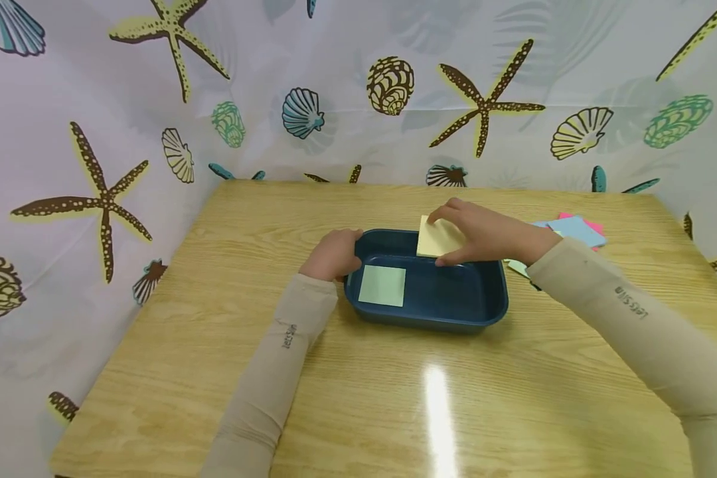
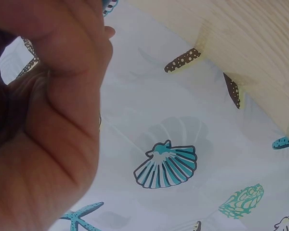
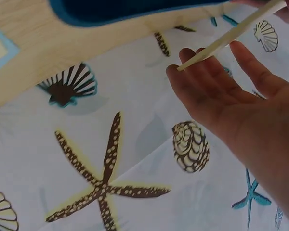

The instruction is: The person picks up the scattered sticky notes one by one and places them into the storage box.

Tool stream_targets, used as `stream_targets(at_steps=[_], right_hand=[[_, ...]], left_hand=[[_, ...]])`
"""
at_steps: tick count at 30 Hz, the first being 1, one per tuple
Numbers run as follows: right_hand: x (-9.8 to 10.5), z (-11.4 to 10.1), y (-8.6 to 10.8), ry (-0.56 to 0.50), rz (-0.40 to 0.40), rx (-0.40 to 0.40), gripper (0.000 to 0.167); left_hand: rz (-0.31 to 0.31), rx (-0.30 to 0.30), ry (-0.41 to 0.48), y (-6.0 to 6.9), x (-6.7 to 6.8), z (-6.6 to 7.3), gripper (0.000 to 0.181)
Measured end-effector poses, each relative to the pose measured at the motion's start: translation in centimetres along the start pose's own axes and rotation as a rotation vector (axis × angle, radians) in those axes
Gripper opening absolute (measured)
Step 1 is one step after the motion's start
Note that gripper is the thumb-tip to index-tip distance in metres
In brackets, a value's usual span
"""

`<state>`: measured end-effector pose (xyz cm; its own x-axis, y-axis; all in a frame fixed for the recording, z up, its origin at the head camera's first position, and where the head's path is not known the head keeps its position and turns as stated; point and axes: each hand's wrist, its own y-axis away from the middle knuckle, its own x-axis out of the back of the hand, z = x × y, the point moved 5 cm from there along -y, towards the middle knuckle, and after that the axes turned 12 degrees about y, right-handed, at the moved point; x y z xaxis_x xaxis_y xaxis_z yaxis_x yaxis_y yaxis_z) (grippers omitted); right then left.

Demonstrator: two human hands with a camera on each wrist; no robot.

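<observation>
A dark blue plastic bin (image 1: 448, 289) stands on the table, with a pale green sticky note pad (image 1: 382, 285) lying flat in its left end. At the bin's left end, my left hand (image 1: 332, 255) grips the rim with curled fingers; the left wrist view shows this hand (image 2: 53, 110) close up, without the rim. Over the bin's far side, my right hand (image 1: 475, 231) holds a pale yellow sticky note pad (image 1: 433, 238) by its edges, between thumb and fingers. In the right wrist view the yellow pad (image 3: 231, 34) appears edge-on against the fingertips.
To the right of the bin, partly behind the right forearm, lie several loose sticky note pads, among them a blue one (image 1: 576, 232) over a pink one (image 1: 595, 227). A wooden table (image 1: 227, 318) bears everything. Behind it hangs a cloth (image 1: 346, 60) printed with shells and starfish.
</observation>
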<state>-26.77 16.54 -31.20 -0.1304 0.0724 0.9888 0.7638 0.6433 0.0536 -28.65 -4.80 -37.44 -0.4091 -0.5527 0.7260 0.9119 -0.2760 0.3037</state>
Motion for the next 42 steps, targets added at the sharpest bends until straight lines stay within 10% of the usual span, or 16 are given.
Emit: stream_targets(at_steps=[21,42], right_hand=[[-7.6,-6.4,-5.7,0.125,-0.182,0.128,0.054],[-9.1,-7.1,-6.7,0.203,-0.174,0.16,0.063]], left_hand=[[-0.006,-0.026,-0.034,-0.1,0.2,0.1,0.065],[-0.016,-0.016,-0.005,0.1,0.2,0.1,0.064]])
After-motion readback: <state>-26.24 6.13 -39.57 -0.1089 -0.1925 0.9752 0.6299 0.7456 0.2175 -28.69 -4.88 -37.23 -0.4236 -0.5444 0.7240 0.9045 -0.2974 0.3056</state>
